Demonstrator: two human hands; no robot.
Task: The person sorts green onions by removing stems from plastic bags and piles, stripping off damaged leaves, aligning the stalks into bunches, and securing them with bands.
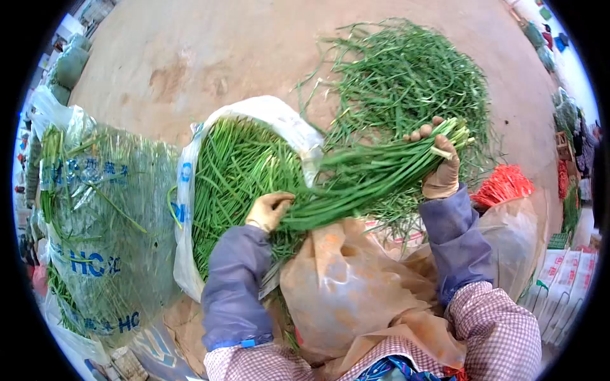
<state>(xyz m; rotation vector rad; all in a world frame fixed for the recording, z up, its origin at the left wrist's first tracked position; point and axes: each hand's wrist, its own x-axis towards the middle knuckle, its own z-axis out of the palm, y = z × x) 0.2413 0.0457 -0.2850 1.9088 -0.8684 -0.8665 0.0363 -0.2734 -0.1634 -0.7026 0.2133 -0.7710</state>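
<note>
My right hand [443, 174], in a pale glove with dirty fingertips, grips a bunch of garlic chives [381, 171] near its pale cut ends. The long green leaves stretch leftward and down across my lap. At their leafy end is my left hand [270, 211], also gloved, with fingers curled closed; what is in them, if anything, is hidden. Just beyond the left hand, an open white plastic bag [187, 209] is packed with more garlic chives [238, 171]. A large loose heap of green leaves [406, 76] lies on the floor beyond my right hand.
A full clear bag with blue print [114, 222] stands at the left. Brown plastic sheeting [349, 279] covers my lap. Red ties [505, 184] lie bundled at the right. White printed packages [565, 286] are stacked at the far right on the concrete floor [241, 44].
</note>
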